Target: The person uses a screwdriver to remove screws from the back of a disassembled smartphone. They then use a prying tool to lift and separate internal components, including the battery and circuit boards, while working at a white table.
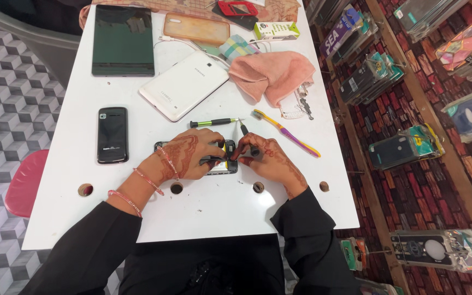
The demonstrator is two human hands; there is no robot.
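White table (208,213), cluttered. Left hand (189,155) clamped over opened phone (226,164); right hand (266,158) apparently gripping a screwdriver (247,136). Toothbrush (286,133) just beyond right hand.

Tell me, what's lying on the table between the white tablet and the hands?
A green-handled screwdriver lies between the white tablet and the hands, left and right, in the head view.
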